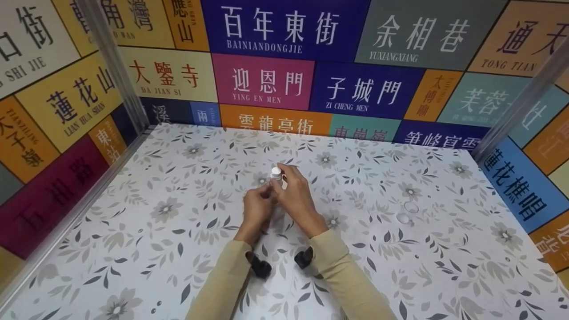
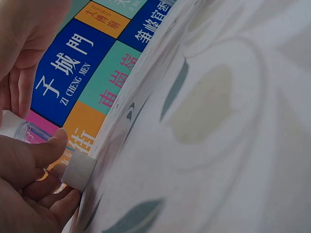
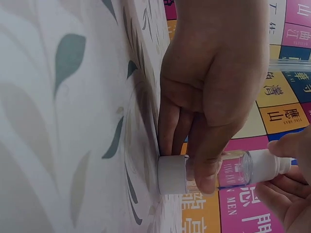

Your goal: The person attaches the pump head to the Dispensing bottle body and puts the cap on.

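Note:
A small clear bottle [image 3: 233, 167] stands upright between my two hands, a little above or on the tabletop. It has a wide white bottom end [image 3: 172, 174] and a stepped white top [image 3: 265, 166]. Low on the body, my left hand [image 1: 258, 206] grips it between thumb and fingers, close to the white end. My right hand [image 1: 298, 195] is higher and pinches the white top between thumb and fingers. Seen from the head, only the white top shows well; fingers hide most of the body. Whether the bottom end touches the table cannot be told.
On the table [image 1: 155, 266], with its leaf-and-flower cover, a clear ring [image 1: 411, 207] and a clear round piece [image 1: 403, 218] lie to the right. Walls of coloured name panels [image 1: 262, 82] enclose the back and sides, with clear edge posts [image 1: 129, 89] at the corners.

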